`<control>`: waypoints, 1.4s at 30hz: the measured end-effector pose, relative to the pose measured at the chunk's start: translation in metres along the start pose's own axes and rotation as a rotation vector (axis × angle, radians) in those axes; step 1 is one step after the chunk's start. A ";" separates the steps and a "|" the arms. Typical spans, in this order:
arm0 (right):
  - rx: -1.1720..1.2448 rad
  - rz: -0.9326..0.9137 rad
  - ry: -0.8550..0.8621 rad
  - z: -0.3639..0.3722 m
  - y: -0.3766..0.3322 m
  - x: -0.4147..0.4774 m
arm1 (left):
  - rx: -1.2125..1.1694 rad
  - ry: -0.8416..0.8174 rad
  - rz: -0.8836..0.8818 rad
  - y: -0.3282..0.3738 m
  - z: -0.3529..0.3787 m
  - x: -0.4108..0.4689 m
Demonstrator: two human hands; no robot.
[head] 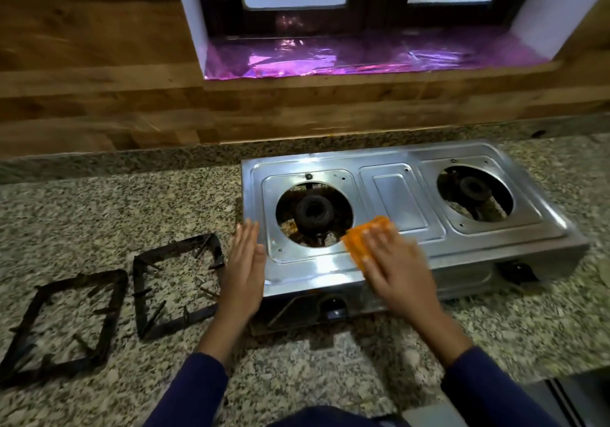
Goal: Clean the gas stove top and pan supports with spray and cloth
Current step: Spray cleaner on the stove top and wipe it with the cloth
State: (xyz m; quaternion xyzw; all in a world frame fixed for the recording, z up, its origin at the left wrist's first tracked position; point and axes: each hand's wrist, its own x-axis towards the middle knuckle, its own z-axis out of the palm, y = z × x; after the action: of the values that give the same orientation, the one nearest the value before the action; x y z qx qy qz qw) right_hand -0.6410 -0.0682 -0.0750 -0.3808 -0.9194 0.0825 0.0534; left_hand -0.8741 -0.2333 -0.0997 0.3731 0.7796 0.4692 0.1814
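A steel two-burner gas stove (401, 195) sits on the granite counter with both pan supports taken off. My right hand (397, 268) presses an orange cloth (359, 240) flat on the stove top, just right of the left burner (313, 212); the hand is blurred. Flat and with fingers together, my left hand (244, 268) rests against the stove's left front edge and holds nothing. Two dark square pan supports (178, 281) (66, 324) lie on the counter to the left. No spray bottle is in view.
The speckled granite counter (330, 377) runs all around the stove. A wood-look wall rises behind it, with a window recess lined in shiny pink foil (363, 57). The right burner (473, 192) sits open. A counter edge drops off at bottom right.
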 end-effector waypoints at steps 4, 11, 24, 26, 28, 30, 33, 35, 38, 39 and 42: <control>-0.062 0.362 0.045 -0.016 0.061 0.014 | 0.007 -0.006 0.006 0.001 -0.001 0.001; 0.010 0.204 0.055 -0.002 -0.024 0.008 | -0.303 -0.015 -0.148 0.008 -0.009 0.002; 0.028 -0.552 0.051 0.051 -0.165 0.007 | -0.239 -0.048 -0.212 0.030 -0.049 0.021; 0.025 -0.552 0.100 0.055 -0.142 -0.004 | -0.181 -0.059 -0.187 0.034 -0.038 0.013; 0.049 -0.438 0.214 0.053 -0.110 -0.018 | -0.122 -0.066 -0.158 0.033 -0.028 0.009; 0.095 -0.286 0.306 0.044 -0.068 -0.028 | -0.063 -0.079 -0.122 0.021 -0.020 0.006; 0.080 -0.069 0.357 0.023 0.003 -0.032 | -0.041 -0.103 -0.076 0.005 -0.012 0.006; 0.065 0.059 0.379 0.010 0.043 -0.028 | -0.038 -0.103 -0.056 0.001 -0.011 0.005; 0.078 0.211 0.400 0.002 0.077 -0.017 | -0.068 -0.098 -0.027 0.006 -0.012 0.003; 0.084 0.243 0.407 0.002 0.080 -0.016 | -0.097 -0.103 -0.035 0.007 -0.012 0.002; 0.105 0.207 0.465 0.008 0.055 -0.017 | -0.127 -0.079 -0.034 0.009 -0.011 0.000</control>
State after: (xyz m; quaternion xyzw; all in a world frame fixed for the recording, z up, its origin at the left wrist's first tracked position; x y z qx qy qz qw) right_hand -0.5925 -0.0425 -0.0937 -0.4785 -0.8329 0.0455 0.2743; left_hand -0.8775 -0.2373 -0.0869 0.3655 0.7469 0.4994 0.2431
